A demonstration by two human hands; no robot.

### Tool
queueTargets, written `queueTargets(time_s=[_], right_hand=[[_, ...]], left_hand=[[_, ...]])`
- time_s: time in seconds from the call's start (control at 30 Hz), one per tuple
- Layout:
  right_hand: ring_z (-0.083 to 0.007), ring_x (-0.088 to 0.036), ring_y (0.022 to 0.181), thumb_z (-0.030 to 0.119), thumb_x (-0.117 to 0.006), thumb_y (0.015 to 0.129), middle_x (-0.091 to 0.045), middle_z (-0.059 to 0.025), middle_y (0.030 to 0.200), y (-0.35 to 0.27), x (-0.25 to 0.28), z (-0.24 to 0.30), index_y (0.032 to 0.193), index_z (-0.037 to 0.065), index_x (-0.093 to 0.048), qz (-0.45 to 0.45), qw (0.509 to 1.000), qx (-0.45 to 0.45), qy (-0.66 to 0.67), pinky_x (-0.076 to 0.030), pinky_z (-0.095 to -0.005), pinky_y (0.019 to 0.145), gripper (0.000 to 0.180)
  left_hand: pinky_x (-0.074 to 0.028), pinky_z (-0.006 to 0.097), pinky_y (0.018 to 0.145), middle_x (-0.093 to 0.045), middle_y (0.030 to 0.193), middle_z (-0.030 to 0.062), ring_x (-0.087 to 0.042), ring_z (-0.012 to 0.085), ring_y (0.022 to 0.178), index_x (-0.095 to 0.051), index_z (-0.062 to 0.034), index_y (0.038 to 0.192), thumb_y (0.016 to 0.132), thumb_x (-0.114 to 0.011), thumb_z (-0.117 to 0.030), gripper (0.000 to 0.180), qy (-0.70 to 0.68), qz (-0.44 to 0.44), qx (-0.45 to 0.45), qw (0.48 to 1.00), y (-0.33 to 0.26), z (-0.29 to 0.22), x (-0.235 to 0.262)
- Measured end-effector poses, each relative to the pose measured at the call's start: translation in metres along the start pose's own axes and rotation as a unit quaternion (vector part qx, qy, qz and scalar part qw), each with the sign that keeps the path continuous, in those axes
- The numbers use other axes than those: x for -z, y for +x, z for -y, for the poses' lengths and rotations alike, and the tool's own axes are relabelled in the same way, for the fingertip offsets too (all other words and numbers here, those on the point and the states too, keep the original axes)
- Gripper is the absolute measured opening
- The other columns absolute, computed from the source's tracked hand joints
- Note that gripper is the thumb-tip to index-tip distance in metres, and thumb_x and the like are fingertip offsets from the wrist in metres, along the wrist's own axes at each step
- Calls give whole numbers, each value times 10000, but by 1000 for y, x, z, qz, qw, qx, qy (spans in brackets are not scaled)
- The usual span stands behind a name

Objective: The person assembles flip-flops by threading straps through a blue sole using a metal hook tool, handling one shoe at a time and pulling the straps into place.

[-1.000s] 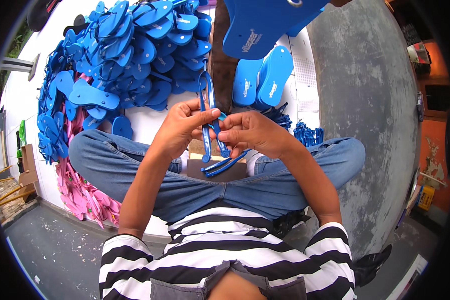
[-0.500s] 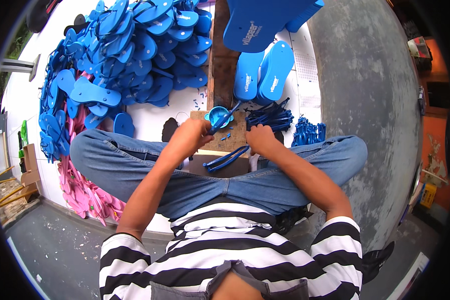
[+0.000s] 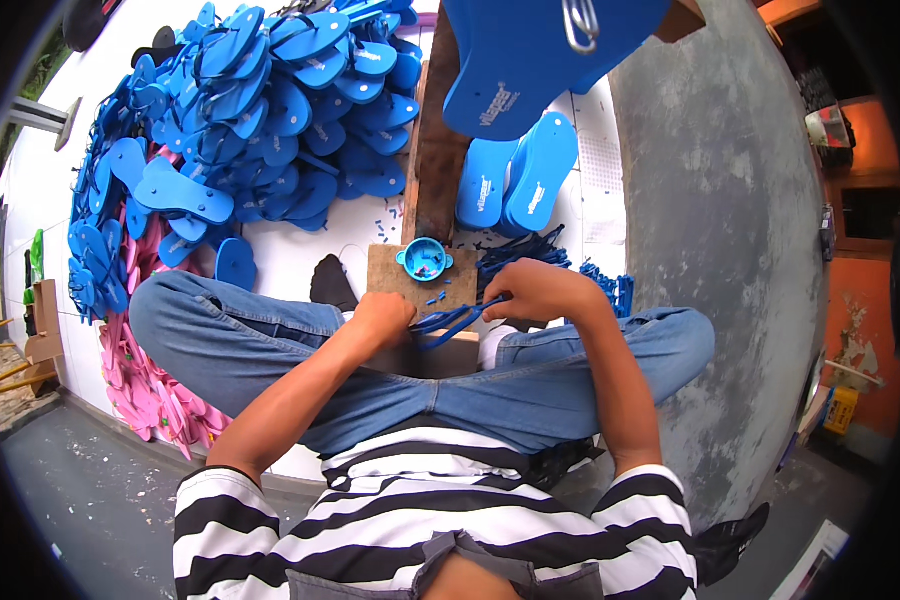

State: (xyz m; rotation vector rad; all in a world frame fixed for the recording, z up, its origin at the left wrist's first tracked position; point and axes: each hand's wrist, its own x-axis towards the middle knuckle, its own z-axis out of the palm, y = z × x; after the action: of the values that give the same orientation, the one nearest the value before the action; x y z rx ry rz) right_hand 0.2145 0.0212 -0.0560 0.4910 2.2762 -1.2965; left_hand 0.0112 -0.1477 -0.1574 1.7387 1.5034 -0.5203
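Observation:
Between my two hands, low over the box at my lap, stretches a blue flip-flop strap (image 3: 452,322). Its left end is in the curled fingers of my left hand (image 3: 385,316), which hide that part. My right hand (image 3: 544,290) pinches the other end between thumb and fingers. Just beyond them a small turquoise bowl (image 3: 410,260) with little bits inside sits on a wooden board (image 3: 385,268). Small blue pieces lie on the board beside the bowl. A bundle of dark blue straps (image 3: 530,252) lies right behind my right hand.
A large heap of blue flip-flops (image 3: 270,110) fills the far left, with pink ones (image 3: 150,385) below it. Blue soles (image 3: 540,180) stand stacked at the far right. A larger blue sole (image 3: 505,85) looms closer, past a wooden beam (image 3: 435,150). More straps (image 3: 610,290) lie by my right knee.
My left hand has come back from over the bowl toward my lap, uncovering the bowl. The strap lying on the box is now lifted between both hands. My view has shifted slightly.

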Motion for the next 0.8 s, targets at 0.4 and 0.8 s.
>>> queueTargets(time_s=[0.4,0.8], right_hand=[[-69,-581,620,389,-608,973,-629,-4,715,-1,16,19,810,40,-658,-233,920,27,314,-448,-233,548,388],[-133,-610,659,210,-699,904,-671,-86,795,15,-12,56,997,2,-696,-361,906,86,203,-481,-283,614,228]], left_hand=[[-493,286,632,-667,782,81,-640,164,697,-553,-4,1231,999,-557,-196,301,-463,-276,-206,817,-45,-32,86],[-417,176,550,-724,979,127,-554,26,647,-557,16,1316,1037,-473,-201,363,-672,-376,-172,614,-56,-13,120]])
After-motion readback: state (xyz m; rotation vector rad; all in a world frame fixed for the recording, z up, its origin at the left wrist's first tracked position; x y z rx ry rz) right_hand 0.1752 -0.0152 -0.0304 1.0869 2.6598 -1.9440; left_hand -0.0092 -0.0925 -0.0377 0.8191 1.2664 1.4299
